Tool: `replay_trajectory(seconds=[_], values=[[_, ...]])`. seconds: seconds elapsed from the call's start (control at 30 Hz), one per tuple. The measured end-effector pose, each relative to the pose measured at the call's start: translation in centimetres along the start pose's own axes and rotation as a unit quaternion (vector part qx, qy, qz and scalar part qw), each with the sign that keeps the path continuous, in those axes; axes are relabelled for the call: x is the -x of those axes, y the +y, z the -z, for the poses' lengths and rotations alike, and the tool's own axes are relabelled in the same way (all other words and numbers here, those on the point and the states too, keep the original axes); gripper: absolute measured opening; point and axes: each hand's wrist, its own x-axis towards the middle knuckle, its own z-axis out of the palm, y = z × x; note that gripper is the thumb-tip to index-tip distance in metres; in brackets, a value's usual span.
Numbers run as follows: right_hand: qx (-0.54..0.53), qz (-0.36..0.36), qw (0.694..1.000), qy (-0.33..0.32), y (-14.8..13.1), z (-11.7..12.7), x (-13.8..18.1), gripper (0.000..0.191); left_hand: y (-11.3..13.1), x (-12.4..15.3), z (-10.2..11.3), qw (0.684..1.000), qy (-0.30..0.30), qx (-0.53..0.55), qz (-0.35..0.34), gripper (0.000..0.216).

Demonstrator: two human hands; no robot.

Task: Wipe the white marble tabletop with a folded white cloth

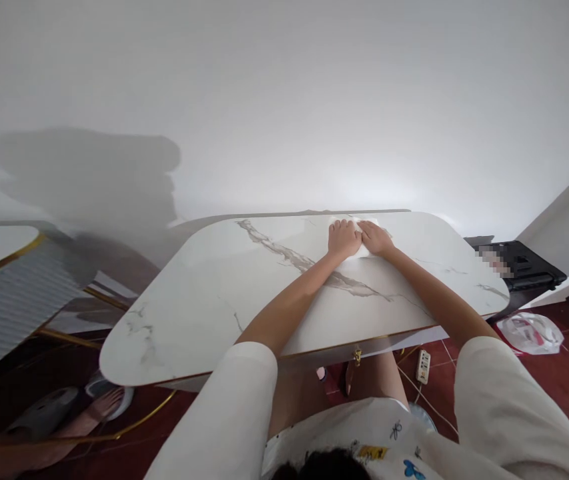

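Both my arms reach out over a white marble-look table [204, 300] with a thin gold rim. My left hand [343, 239] and my right hand [375, 237] lie side by side near the table's far edge, fingers curled down and pressed on a white sheet-like thing [364, 252] that barely stands out from the tabletop. I cannot make out what that white thing is. The two hands touch each other at the fingertips.
A white wall rises behind the table. At the right are a black device [524, 263] and a white plastic bag [532, 332] on the red floor. A power strip [423, 366] lies under the table. Another person's foot in a sandal [99, 407] shows lower left, beside a ribbed cabinet [9, 293].
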Motion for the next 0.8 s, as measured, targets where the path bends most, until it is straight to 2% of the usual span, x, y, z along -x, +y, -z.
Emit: replay_trajectory(seconds=[0.3,0.6,0.8], values=[[-0.024,0.004,1.000,0.009,-1.2,0.0,2.6,0.050,0.7,3.1,1.2,1.000,-0.005,0.008,0.008,0.028],[-0.027,-0.005,0.999,-0.018,-3.8,1.8,6.8,0.050,1.9,7.5,3.1,1.000,-0.019,0.010,0.010,0.030],[-0.038,-0.007,0.999,-0.019,-4.9,2.1,9.1,0.052,2.4,9.9,3.8,1.000,-0.024,0.005,0.014,0.030]])
